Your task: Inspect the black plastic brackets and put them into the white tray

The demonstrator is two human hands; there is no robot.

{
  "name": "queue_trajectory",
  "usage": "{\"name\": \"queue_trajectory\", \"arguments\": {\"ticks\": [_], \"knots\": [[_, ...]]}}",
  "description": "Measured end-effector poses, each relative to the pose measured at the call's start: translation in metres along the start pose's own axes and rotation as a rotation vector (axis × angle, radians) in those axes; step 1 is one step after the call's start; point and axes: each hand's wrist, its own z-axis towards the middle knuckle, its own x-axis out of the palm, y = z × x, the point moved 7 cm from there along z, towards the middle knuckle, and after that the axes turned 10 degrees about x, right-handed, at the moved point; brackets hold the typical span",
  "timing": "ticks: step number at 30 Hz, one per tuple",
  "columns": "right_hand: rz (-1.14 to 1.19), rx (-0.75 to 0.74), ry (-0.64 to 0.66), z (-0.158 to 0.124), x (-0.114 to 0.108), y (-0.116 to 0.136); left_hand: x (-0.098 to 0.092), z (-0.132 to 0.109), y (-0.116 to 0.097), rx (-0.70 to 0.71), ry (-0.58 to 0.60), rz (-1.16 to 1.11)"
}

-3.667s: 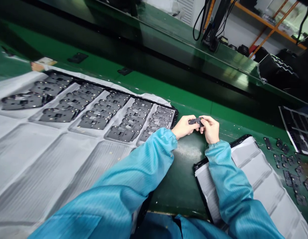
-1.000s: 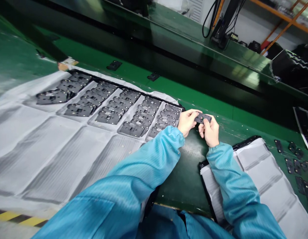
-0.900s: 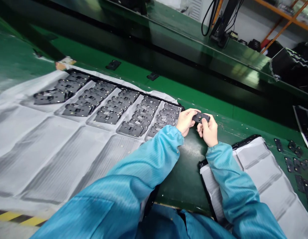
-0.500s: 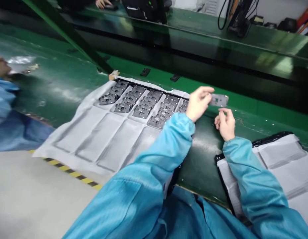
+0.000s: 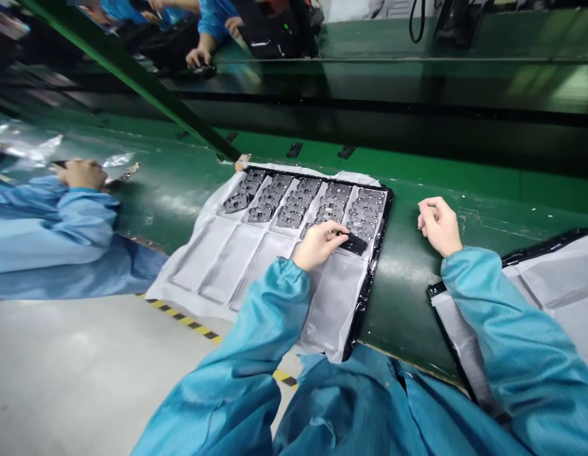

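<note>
Presently the left hand (image 5: 317,246) pinches a black plate (image 5: 355,244) between thumb and fingers, over the front end of the rightmost far compartment of the lined tray (image 5: 338,301); whether the plate touches what lies below, I cannot tell. All five far compartments hold overlapping dark parts (image 5: 298,197), while the near row, partly hidden by the forearm, shows only white liner where visible, so by my judgement about half the tray is filled. The right hand (image 5: 440,227) hangs apart from it, loosely curled with nothing visible in it; whether its fingertips meet is unclear. Close to the plate runs the tray's black right edge (image 5: 371,278), with a bare strip of green bench (image 5: 402,272) between it and a second tray (image 5: 566,282). Toward the body, the filled tray's front seems to jut past the bench edge, while a slanting green post (image 5: 170,104) bounds the far-left corner.
</note>
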Motion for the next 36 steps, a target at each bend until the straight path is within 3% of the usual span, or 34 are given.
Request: {"name": "queue_trajectory", "arguments": {"ticks": [3, 6, 10, 12, 14, 17, 20, 22, 24, 27, 29, 31, 32, 36], "knots": [[-0.014, 0.009, -0.013, 0.000, -0.002, -0.001, 0.006, 0.007, -0.016, 0.180, 0.077, 0.220], [-0.022, 0.007, -0.021, 0.000, -0.002, -0.002, -0.002, 0.018, -0.024, 0.223, 0.138, 0.316], [-0.037, 0.005, -0.022, 0.000, -0.002, -0.002, -0.042, 0.069, -0.011, 0.202, -0.068, 0.398], [-0.050, 0.007, -0.023, -0.001, -0.003, -0.002, -0.058, 0.112, 0.007, 0.129, -0.186, 0.459], [-0.063, 0.011, -0.023, -0.001, -0.003, -0.003, -0.063, 0.159, 0.024, 0.021, -0.242, 0.537], [-0.079, 0.028, -0.021, -0.002, -0.003, -0.005, -0.050, 0.218, 0.042, -0.181, -0.266, 0.620], [-0.085, 0.061, -0.009, -0.002, -0.002, -0.006, -0.031, 0.243, 0.052, -0.427, -0.305, 0.583], [-0.085, 0.074, 0.008, -0.003, -0.001, -0.005, -0.024, 0.247, 0.052, -0.511, -0.304, 0.513], [-0.095, 0.077, 0.019, -0.004, -0.001, -0.005, -0.024, 0.250, 0.044, -0.498, -0.260, 0.450], [-0.102, 0.088, 0.008, -0.004, -0.003, -0.010, -0.025, 0.251, 0.017, -0.386, -0.196, 0.373], [-0.068, 0.103, -0.033, -0.001, -0.007, -0.014, -0.012, 0.247, -0.009, -0.280, -0.160, 0.316], [0.002, 0.115, -0.124, 0.003, -0.018, -0.017, 0.018, 0.234, -0.036, -0.147, -0.085, 0.209], [0.054, 0.119, -0.186, 0.004, -0.026, -0.018, 0.042, 0.224, -0.050, -0.045, 0.004, 0.080], [0.206, 0.098, -0.362, 0.005, -0.053, -0.021, 0.130, 0.156, -0.086, 0.200, 0.311, -0.144]]}}
